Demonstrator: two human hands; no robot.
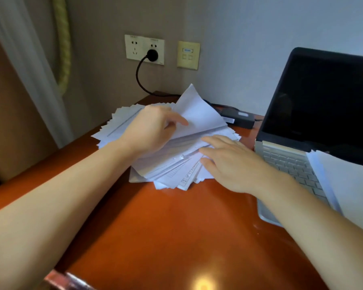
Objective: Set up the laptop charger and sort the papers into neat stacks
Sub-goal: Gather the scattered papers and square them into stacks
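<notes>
left hand (149,130), at the far left of the paper pile (170,170), pinches a raised sheet (195,114) tilted up off the pile. the pile lies directly under both hands on the worktop (176,227), fanned roughly from far left to near right. right hand (228,162) rests flat, fingers straight, on the pile's right edge, nearer the laptop (323,97).

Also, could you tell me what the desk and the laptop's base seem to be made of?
The desk looks like reddish-brown wood with a glossy varnish; light reflects off it. The laptop base looks like matte silver metal or plastic; I cannot tell which.
</notes>
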